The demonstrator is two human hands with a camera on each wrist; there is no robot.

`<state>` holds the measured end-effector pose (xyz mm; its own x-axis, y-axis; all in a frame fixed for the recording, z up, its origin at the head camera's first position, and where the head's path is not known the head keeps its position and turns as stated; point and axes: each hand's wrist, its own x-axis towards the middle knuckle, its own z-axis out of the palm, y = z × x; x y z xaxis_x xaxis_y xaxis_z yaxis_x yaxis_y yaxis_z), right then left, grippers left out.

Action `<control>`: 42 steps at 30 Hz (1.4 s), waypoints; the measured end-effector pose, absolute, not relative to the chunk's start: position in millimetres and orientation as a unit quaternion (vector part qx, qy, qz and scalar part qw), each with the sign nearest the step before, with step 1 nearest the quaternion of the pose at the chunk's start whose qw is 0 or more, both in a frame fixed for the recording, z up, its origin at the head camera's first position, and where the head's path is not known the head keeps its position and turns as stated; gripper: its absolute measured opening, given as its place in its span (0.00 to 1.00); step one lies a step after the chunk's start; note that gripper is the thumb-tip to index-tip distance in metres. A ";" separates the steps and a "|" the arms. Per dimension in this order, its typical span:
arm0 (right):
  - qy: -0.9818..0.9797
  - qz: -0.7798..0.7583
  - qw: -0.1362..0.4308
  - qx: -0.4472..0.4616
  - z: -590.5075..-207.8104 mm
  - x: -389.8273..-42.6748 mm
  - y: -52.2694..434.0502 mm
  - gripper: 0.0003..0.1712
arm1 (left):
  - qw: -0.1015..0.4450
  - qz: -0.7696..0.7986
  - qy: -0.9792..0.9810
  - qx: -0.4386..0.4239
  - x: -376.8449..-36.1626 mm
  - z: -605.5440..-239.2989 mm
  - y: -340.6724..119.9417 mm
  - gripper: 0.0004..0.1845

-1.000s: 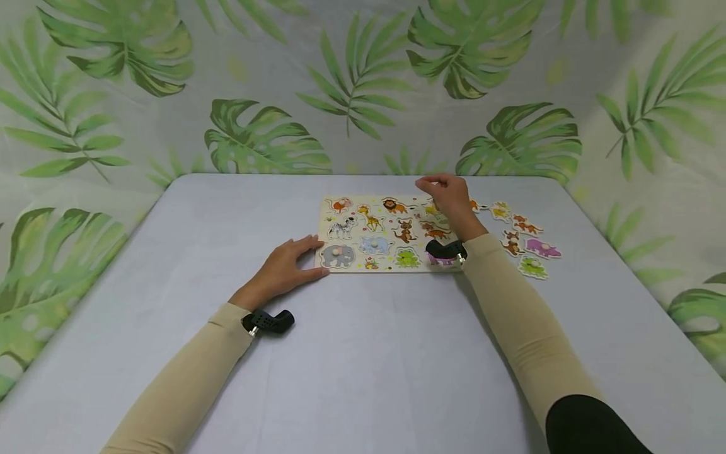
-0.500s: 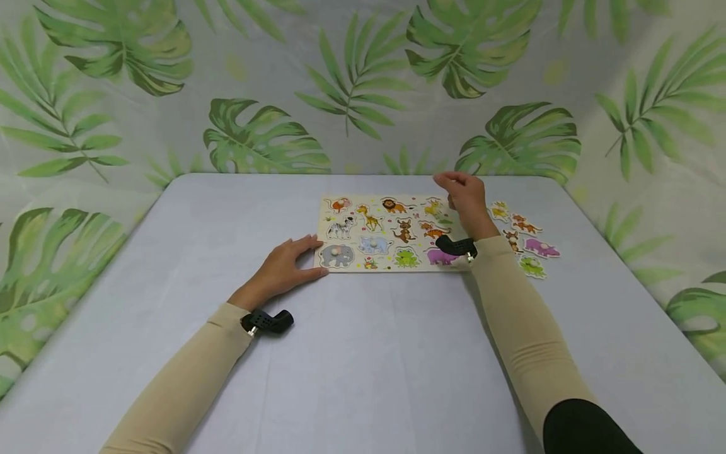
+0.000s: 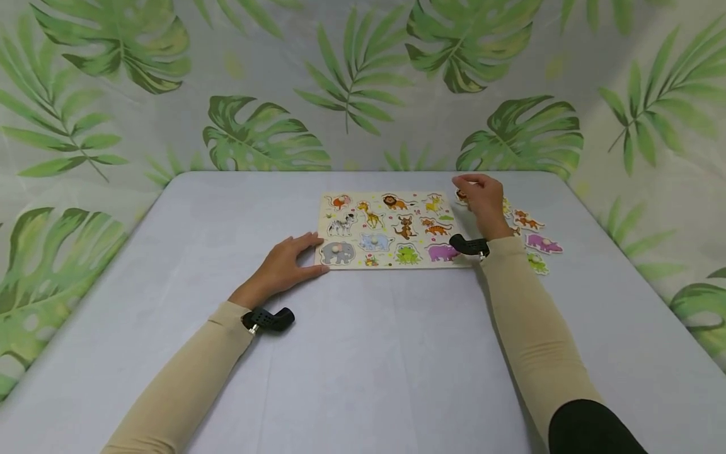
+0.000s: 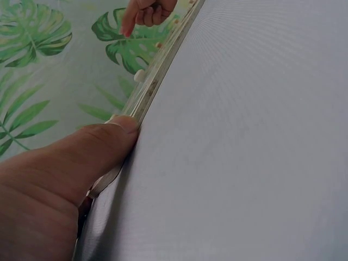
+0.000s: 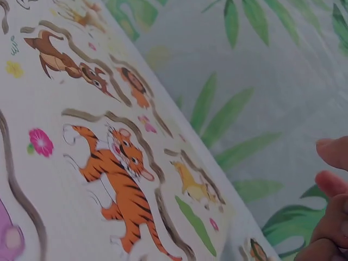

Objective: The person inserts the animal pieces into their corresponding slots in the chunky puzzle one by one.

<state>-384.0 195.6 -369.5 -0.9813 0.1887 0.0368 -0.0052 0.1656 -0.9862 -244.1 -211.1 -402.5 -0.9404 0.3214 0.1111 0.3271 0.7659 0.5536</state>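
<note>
My left hand (image 3: 285,266) lies flat bracing the puzzle board (image 3: 391,230), my right hand (image 3: 486,200) curls loosely over loose animal pieces (image 3: 535,234), grasping nothing I can see — a clumsy grab could scatter them.

Soft, even light fills the head view, bright without glare, and the grey counter (image 3: 363,353) carries only faint shadows beside the sleeves. That view is sharp at the centre; the leaf-print backdrop (image 3: 261,135) bends a little toward the edges. In the left wrist view the near thumb (image 4: 81,157) is large and soft-focused. The right wrist view is dimmer, with the puzzle board (image 5: 109,163) slightly blurred and the fingertips (image 5: 331,179) out of focus.
</note>
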 end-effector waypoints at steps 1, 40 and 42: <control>-0.761 0.640 0.081 -0.063 -368.9 -384.5 197.4 0.23 | 0.005 -0.296 -0.939 -0.172 -244.3 -402.1 -211.2 0.36; -0.845 0.511 0.048 -0.154 -395.9 -392.8 221.7 0.37 | -0.004 -0.294 -0.941 -0.166 -242.9 -398.5 -210.1 0.36; -0.846 0.509 0.043 -0.152 -396.0 -392.1 221.7 0.37 | -0.005 -0.295 -0.941 -0.166 -243.0 -398.5 -210.0 0.36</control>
